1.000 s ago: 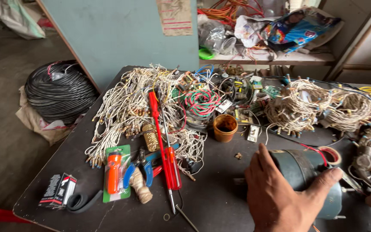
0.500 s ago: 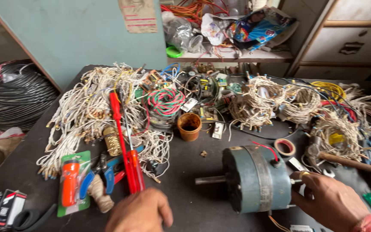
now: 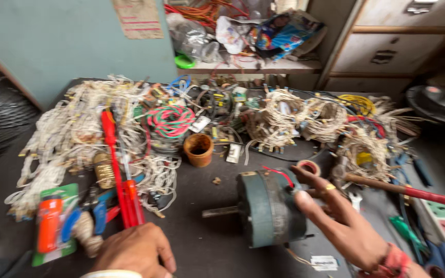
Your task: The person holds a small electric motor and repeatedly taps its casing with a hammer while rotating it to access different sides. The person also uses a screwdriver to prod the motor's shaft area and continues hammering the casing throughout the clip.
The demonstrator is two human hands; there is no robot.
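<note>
Right hand is open, fingers spread, fingertips touching the back end of a grey-green electric motor but not really gripping it. The motor lies on its side on the dark table, shaft pointing toward the left hand. Left hand rests knuckles-up on the table near the bottom edge, loosely curled, holding nothing as far as I can see. Just above that hand is a red-handled screwdriver, with an orange tool in green packaging further left. Beyond the motor sits a small brown cup, a red-and-green wire coil, and heaps of pale wire bundles either side. A roll of tape sits just past the right fingertips.
</note>
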